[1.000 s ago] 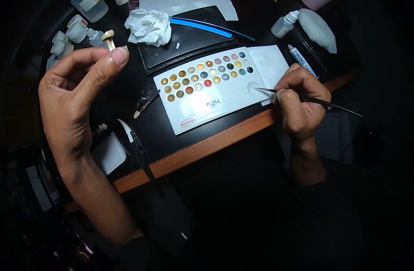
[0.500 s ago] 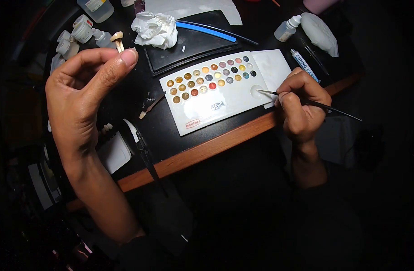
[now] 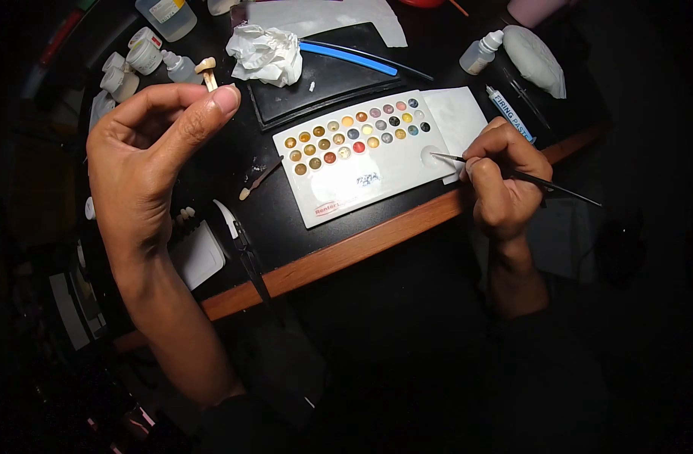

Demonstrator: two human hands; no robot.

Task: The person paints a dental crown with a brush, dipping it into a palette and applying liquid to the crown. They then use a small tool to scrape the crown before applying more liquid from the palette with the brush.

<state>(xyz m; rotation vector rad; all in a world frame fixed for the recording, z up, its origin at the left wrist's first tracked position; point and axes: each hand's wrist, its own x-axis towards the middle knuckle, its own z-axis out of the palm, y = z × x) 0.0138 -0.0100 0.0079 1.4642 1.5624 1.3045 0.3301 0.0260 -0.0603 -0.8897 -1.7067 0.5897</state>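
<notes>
Between thumb and index finger, my left hand [image 3: 161, 140] pinches a dental crown [image 3: 206, 66] on a small peg, raised above the left side of the table. My right hand [image 3: 505, 178] grips a thin dark-handled paintbrush [image 3: 539, 180] like a pen. The brush tip rests in or just over the round shallow well at the right end of a white palette [image 3: 339, 185]. Rows of small wells on the palette hold stains in browns, yellows, greys, red and blue. My fingers hide part of the peg and of the brush handle.
Tweezers [image 3: 243, 246] lie across the wooden table edge [image 3: 346, 246], left of the palette. A crumpled tissue [image 3: 267, 54] and blue strip [image 3: 350, 58] sit on a black box lid. A firing paste syringe [image 3: 511, 113], dropper bottle [image 3: 481, 53] and small jars [image 3: 144, 56] stand around.
My left hand with the crown has shifted slightly right and down in view, as have the palette and table items. The brush tip stays at the palette's round well.
</notes>
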